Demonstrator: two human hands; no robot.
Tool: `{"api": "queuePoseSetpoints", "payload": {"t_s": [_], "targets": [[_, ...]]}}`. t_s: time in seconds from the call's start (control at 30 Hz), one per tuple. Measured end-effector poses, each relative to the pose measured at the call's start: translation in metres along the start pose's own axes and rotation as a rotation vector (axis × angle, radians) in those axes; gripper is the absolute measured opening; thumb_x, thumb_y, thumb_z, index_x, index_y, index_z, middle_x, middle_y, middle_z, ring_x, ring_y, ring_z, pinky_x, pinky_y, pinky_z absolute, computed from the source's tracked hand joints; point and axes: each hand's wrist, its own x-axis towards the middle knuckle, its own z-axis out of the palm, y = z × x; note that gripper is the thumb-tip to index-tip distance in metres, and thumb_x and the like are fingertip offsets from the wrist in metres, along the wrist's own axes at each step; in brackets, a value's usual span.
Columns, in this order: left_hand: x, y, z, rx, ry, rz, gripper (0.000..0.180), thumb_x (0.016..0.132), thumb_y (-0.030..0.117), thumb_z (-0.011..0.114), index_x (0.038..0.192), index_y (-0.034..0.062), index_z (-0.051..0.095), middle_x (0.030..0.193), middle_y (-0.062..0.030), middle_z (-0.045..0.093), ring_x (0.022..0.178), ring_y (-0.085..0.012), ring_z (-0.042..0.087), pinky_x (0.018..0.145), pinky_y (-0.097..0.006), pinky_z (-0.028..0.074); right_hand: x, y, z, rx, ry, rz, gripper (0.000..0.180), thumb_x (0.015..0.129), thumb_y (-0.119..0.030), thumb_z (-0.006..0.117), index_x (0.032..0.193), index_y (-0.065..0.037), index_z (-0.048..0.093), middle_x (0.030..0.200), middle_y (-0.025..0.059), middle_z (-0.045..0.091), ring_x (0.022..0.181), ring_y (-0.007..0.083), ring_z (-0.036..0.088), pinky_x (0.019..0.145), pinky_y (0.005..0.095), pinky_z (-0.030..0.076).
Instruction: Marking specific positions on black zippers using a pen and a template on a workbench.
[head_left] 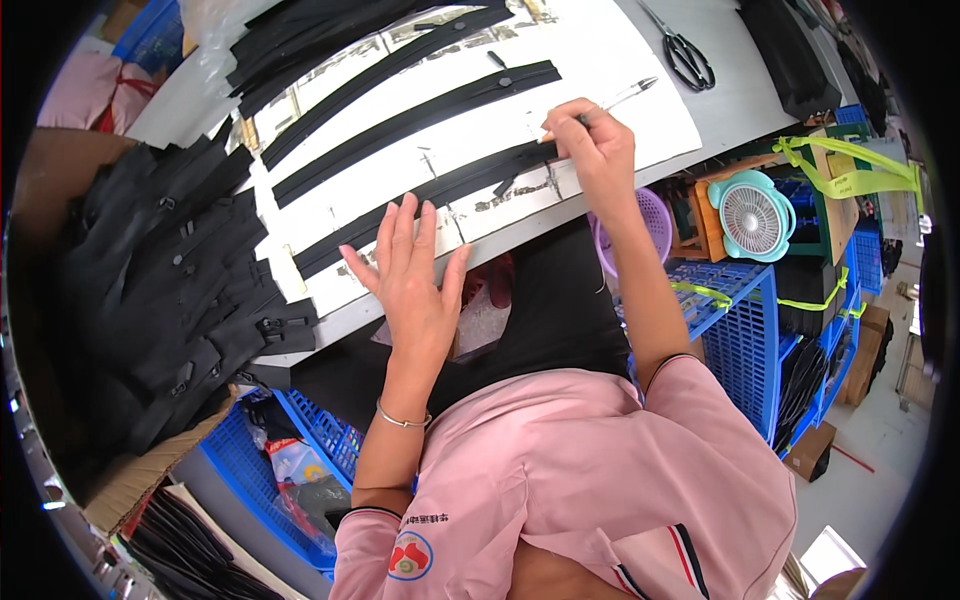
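Observation:
My left hand (408,275) lies with spread fingers, its fingertips on the near black zipper (470,178), which is stretched over a white marked board (610,60). At the zipper's right end, my right hand (597,150) is closed in a pinch on a slim pen (632,92). One end of the pen shows past the knuckles, and a pale tip shows beside the fingertips at the tape. Beyond lies a second black zipper (420,130) with a round slider, roughly parallel to the first. Another zipper (365,85) lies farther back.
A large heap of black zippers (150,270) fills the left side. Black-handled scissors (688,62) lie at the back right. Right of the table stand a turquoise fan (752,215), a purple basket (640,235) and blue crates (735,350). Another blue crate (245,470) is below left.

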Motion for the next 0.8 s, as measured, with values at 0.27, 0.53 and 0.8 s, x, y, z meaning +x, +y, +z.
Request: {"api": "queuePoseSetpoints", "payload": {"t_s": [0.27, 0.53, 0.8], "targets": [[0.042, 0.036, 0.024, -0.276, 0.119, 0.071, 0.034, 0.092, 0.019, 0.075, 0.123, 0.0053, 0.071, 0.136, -0.0106, 0.064, 0.134, -0.0313, 0.053, 0.123, -0.059, 0.016, 0.006, 0.015, -0.017, -0.224, -0.087, 0.096, 0.014, 0.101, -0.013, 0.064, 0.099, 0.0, 0.071, 0.079, -0.0009, 0.067, 0.067, 0.0019, 0.048, 0.058, 0.0202, 0.039], [0.088, 0.052, 0.063, -0.294, 0.169, 0.12, 0.016, 0.084, 0.011, 0.076, 0.099, 0.0049, 0.074, 0.113, -0.0073, 0.069, 0.113, -0.028, 0.06, 0.117, -0.053, 0.029, 0.006, 0.018, -0.013, -0.379, -0.083, -0.009, 0.017, 0.1, -0.018, 0.068, 0.096, -0.001, 0.071, 0.069, -0.0024, 0.06, 0.062, 0.0025, 0.047, 0.054, 0.0222, 0.039], [0.088, 0.054, 0.065, -0.282, 0.185, 0.107, 0.014, 0.083, 0.011, 0.077, 0.096, 0.0062, 0.074, 0.111, -0.0063, 0.071, 0.111, -0.0273, 0.061, 0.116, -0.051, 0.032, 0.006, 0.017, -0.012, -0.391, -0.05, -0.061, 0.016, 0.099, -0.015, 0.069, 0.094, 0.0, 0.071, 0.067, 0.0012, 0.061, 0.062, 0.0045, 0.05, 0.056, 0.0231, 0.041]]}}
